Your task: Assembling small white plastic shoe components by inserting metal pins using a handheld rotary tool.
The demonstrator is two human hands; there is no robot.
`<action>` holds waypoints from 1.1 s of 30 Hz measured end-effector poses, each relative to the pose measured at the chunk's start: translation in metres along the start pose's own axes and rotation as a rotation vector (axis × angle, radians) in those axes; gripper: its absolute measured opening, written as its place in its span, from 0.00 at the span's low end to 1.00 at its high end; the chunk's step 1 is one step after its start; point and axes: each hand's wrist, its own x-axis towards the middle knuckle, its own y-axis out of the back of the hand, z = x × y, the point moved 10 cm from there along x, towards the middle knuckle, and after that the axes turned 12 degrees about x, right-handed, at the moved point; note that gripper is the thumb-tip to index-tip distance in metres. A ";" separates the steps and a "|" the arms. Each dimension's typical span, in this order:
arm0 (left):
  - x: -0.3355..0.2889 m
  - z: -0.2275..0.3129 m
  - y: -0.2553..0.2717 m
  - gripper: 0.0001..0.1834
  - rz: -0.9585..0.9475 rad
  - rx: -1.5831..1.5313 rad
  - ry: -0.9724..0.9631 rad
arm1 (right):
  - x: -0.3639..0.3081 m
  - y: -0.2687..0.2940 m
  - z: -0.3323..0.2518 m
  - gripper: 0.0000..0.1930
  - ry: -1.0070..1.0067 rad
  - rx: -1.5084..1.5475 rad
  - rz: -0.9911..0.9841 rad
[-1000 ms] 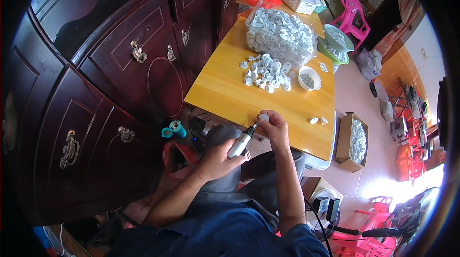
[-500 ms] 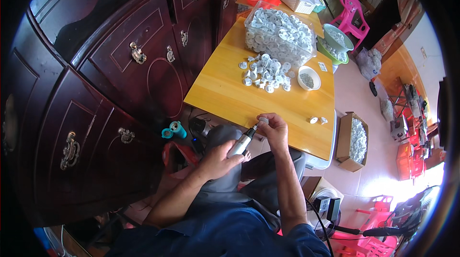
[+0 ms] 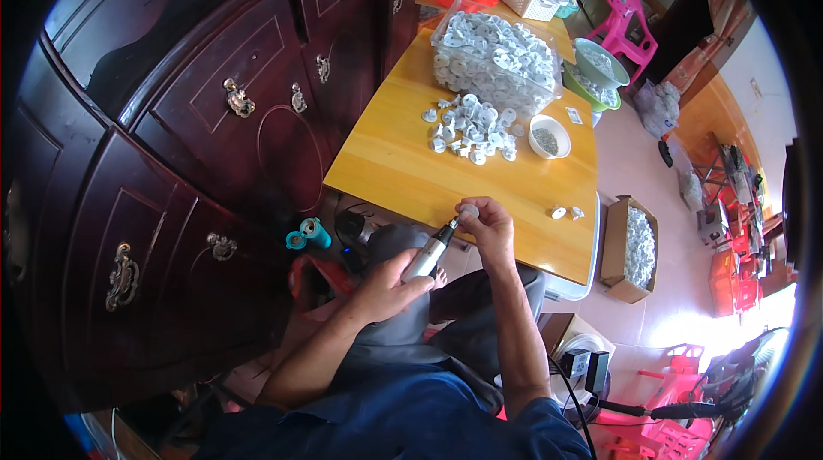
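Note:
My left hand [image 3: 390, 288] is wrapped round a silver electric screwdriver [image 3: 428, 256] with a black nose, tilted up to the right over my lap. At the near edge of the yellow table [image 3: 377, 170], my right hand [image 3: 491, 233] pinches a small white round plastic part [image 3: 468, 212]. The driver's tip meets that part or comes very close; the exact contact is too small to tell. A loose pile of similar white plastic parts [image 3: 476, 127] lies farther up the table, beside a white bowl [image 3: 561, 130] of tiny metal pieces, probably screws.
Behind the pile stands a clear bin [image 3: 536, 98] heaped with white parts. Two white pieces [image 3: 559, 212] lie at the table's right. A cardboard box [image 3: 615, 250] of white parts sits on the floor. Dark wooden cabinets [image 3: 214, 130] line the left; a pink chair [image 3: 630, 27] stands far right.
The whole view has shifted slightly. Both hands keep their grips, and the white part in my right hand appears turned a little, showing more of its round face.

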 end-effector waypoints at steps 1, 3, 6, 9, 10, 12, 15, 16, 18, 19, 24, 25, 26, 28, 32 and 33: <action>-0.001 0.009 0.002 0.21 0.034 0.025 -0.046 | 0.004 0.006 -0.003 0.07 0.003 -0.003 0.003; -0.003 0.020 0.004 0.21 0.062 0.048 -0.099 | 0.014 0.033 -0.021 0.07 0.052 -0.252 0.084; -0.004 0.024 0.005 0.20 0.042 0.034 -0.080 | 0.019 0.068 -0.085 0.09 0.371 -0.946 0.193; -0.006 0.032 0.009 0.18 0.080 0.068 -0.116 | 0.024 0.091 -0.116 0.11 0.328 -1.219 0.249; -0.006 0.032 0.010 0.18 0.090 0.099 -0.099 | 0.026 0.095 -0.125 0.11 0.333 -1.224 0.252; -0.005 0.029 0.010 0.17 0.097 0.131 -0.084 | 0.034 0.108 -0.138 0.11 0.222 -1.383 0.328; -0.004 0.021 0.011 0.18 0.105 0.183 -0.070 | 0.064 0.115 -0.156 0.11 0.257 -1.321 0.357; -0.003 0.018 0.012 0.20 0.103 0.174 -0.069 | 0.074 0.112 -0.163 0.11 0.320 -1.287 0.347; -0.002 0.011 0.012 0.22 0.105 0.175 -0.073 | 0.103 0.110 -0.165 0.10 0.254 -1.324 0.355; -0.002 0.009 0.011 0.24 0.111 0.158 -0.094 | 0.116 0.111 -0.163 0.09 0.180 -1.368 0.358; -0.002 0.004 0.014 0.26 0.114 0.211 -0.044 | 0.175 0.126 -0.142 0.09 0.010 -1.510 0.349; -0.002 0.004 0.015 0.27 0.125 0.208 -0.070 | 0.184 0.129 -0.133 0.09 -0.062 -1.577 0.322; -0.002 0.006 0.017 0.27 0.128 0.215 -0.071 | 0.188 0.131 -0.131 0.09 -0.058 -1.570 0.322; -0.005 0.008 0.017 0.28 0.120 0.235 -0.037 | 0.191 0.129 -0.118 0.10 -0.124 -1.554 0.232; -0.004 0.008 0.018 0.29 0.118 0.217 -0.051 | 0.196 0.144 -0.114 0.09 -0.074 -1.514 0.288; -0.004 0.006 0.018 0.29 0.118 0.214 -0.046 | 0.196 0.143 -0.113 0.09 -0.070 -1.534 0.284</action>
